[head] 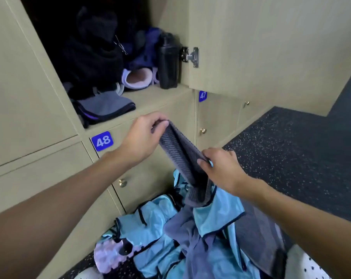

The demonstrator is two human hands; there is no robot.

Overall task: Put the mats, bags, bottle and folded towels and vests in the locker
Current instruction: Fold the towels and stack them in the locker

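Towel [178,154] pinched at both corners by left hand [142,137] and right hand [218,166] — stretched for folding, probably — vests [150,222] heaped just below, locker [160,95] above.

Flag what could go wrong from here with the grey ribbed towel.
The grey ribbed towel, pinched by the left hand and right hand, hangs into the light-blue vests; lifting might snag one. The folded grey towel lies at the front edge of the open locker; stacking another there could tip it out.

The head view looks forward and down, from near, at the locker [160,95], its dark back seemingly unreadable.
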